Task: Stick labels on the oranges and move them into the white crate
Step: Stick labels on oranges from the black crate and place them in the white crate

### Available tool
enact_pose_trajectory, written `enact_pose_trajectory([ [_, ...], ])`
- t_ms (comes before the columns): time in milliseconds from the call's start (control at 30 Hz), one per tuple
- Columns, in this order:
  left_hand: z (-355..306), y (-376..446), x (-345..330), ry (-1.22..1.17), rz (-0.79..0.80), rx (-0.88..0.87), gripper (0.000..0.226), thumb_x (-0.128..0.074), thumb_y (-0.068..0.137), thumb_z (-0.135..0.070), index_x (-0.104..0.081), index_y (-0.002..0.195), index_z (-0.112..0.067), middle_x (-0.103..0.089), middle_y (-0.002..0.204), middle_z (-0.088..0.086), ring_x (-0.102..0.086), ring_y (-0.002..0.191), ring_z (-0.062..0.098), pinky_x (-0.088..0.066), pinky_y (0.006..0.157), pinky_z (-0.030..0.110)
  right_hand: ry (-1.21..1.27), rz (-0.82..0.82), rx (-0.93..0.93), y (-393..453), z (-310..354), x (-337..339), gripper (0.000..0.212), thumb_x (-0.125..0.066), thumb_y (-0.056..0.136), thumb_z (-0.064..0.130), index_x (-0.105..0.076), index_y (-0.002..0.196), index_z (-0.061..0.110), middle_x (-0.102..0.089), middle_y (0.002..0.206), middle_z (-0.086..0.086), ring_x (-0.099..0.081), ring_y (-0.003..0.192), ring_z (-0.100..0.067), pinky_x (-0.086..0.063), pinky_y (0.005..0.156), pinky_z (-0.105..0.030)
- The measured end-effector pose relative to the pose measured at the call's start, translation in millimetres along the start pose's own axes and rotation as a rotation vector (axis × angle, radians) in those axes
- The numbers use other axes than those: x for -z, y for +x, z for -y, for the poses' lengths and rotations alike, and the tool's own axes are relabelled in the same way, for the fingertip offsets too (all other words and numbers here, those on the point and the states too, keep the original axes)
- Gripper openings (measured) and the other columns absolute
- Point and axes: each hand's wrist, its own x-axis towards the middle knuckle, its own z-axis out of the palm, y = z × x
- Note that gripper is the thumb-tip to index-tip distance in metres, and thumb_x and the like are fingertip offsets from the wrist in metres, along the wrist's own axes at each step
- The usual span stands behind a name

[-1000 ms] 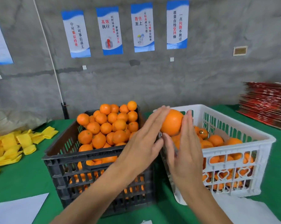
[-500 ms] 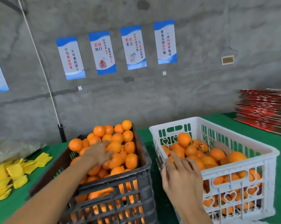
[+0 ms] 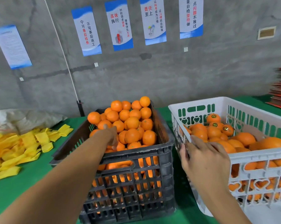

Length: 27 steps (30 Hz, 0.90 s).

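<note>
— Dozens of oranges are heaped above the rim of the dark crate in the centre of the frame. Which one would you take?

— One off the top or the left side of the pile, where the left hand already is. Its fingers are down among the fruit, so I cannot tell whether they have closed on one. My advice: lift straight up, since the heap is steep and a sideways pull could start its neighbours rolling.

— And the right hand?

— It rests at the near left corner of the white crate, fingers loosely spread over the rim, holding nothing. I see no label or label sheet on it; one has to be got before the fruit moves over.

— How do the oranges look?

— Round, bright, smooth-skinned, fairly even in size. In the white crate, lower right, several labelled oranges carry a small dark round sticker on top. That crate looks perhaps half full, so there is room.

— Anything else nearby?

— Yellow foam sleeves lie scattered on the green table at lower left, and posters hang on the grey wall across the top.
</note>
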Motion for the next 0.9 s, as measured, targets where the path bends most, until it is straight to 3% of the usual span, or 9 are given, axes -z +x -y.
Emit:
enact_pose_trajectory([
  [100,5,10,-8,-0.299,0.131,-0.041,0.062,-0.067,0.097,-0.001,-0.033,0.148,-0.013,-0.040,0.150,0.022,-0.059,0.124,0.045,-0.055,0.100,0.055,0.015,-0.018,0.001,-2,1,-2,0.042,-0.052,0.098,0.030,-0.076,0.070,0.011,-0.078,0.096,-0.007,-0.067,0.063,-0.026,-0.050,0.081,-0.041],
  [300,6,5,-15,-0.565,0.160,-0.096,0.047,-0.046,0.103,0.010,-0.046,0.148,-0.003,-0.055,0.138,0.021,-0.060,0.115,0.039,-0.054,0.102,0.055,0.038,0.069,-0.027,0,3,9,0.042,-0.052,0.097,0.030,-0.078,0.072,0.009,-0.078,0.098,-0.009,-0.068,0.064,-0.028,-0.050,0.081,-0.040],
  [400,5,-7,-8,-0.465,-0.012,-0.209,0.026,-0.060,0.100,0.000,-0.060,0.126,-0.008,-0.057,0.131,0.016,-0.063,0.114,0.038,-0.060,0.090,0.047,0.171,0.081,-0.072,7,6,21,0.031,-0.058,0.094,0.026,-0.083,0.088,0.009,-0.078,0.111,-0.011,-0.074,0.088,-0.029,-0.052,0.087,-0.043],
  [467,3,-20,2,-0.490,-0.264,-0.318,0.019,-0.072,0.095,-0.007,-0.060,0.106,-0.016,-0.055,0.124,0.012,-0.063,0.112,0.036,-0.056,0.084,0.039,0.321,0.069,-0.114,12,12,29,0.021,-0.065,0.096,0.020,-0.082,0.104,0.009,-0.075,0.120,-0.010,-0.071,0.109,-0.028,-0.051,0.096,-0.046],
  [600,-10,-85,6,-0.923,-0.685,-0.504,0.041,-0.078,0.090,-0.012,-0.049,0.097,-0.040,-0.047,0.128,0.006,-0.072,0.094,0.030,-0.061,0.078,0.048,0.639,0.096,-0.090,16,36,48,0.032,-0.068,0.097,0.022,-0.072,0.128,0.014,-0.068,0.134,-0.001,-0.061,0.126,-0.021,-0.042,0.112,-0.040],
  [667,-20,-129,-8,-1.145,-0.725,-0.656,0.042,-0.080,0.089,-0.017,-0.047,0.096,-0.043,-0.060,0.118,0.011,-0.075,0.068,0.025,-0.063,0.064,0.048,0.699,0.062,-0.025,13,50,60,0.035,-0.065,0.099,0.024,-0.069,0.133,0.016,-0.065,0.139,0.003,-0.058,0.130,-0.016,-0.035,0.115,-0.028],
  [767,-32,-182,-44,-1.235,-0.867,-0.824,0.034,-0.079,0.087,-0.026,-0.051,0.105,-0.034,-0.059,0.127,-0.012,-0.073,0.055,0.022,-0.062,0.053,0.042,0.828,0.063,-0.004,0,69,72,0.042,-0.057,0.101,0.032,-0.062,0.140,0.018,-0.059,0.144,0.007,-0.057,0.130,-0.012,-0.042,0.110,-0.025],
  [833,-35,-205,-65,-1.372,-0.921,-0.796,0.030,-0.078,0.091,-0.023,-0.054,0.108,-0.031,-0.064,0.121,-0.014,-0.070,0.050,0.026,-0.060,0.047,0.041,0.953,0.099,-0.035,-13,76,75,0.046,-0.054,0.101,0.037,-0.057,0.143,0.019,-0.056,0.145,0.009,-0.058,0.127,-0.008,-0.049,0.103,-0.025],
  [900,-36,-219,-89,-1.500,-0.890,-0.740,0.025,-0.075,0.095,-0.020,-0.056,0.106,-0.032,-0.073,0.094,-0.009,-0.067,0.047,0.031,-0.057,0.043,0.038,1.101,0.161,-0.093,-28,79,75,0.047,-0.057,0.099,0.040,-0.056,0.143,0.021,-0.056,0.143,0.011,-0.058,0.127,-0.006,-0.050,0.101,-0.024],
])
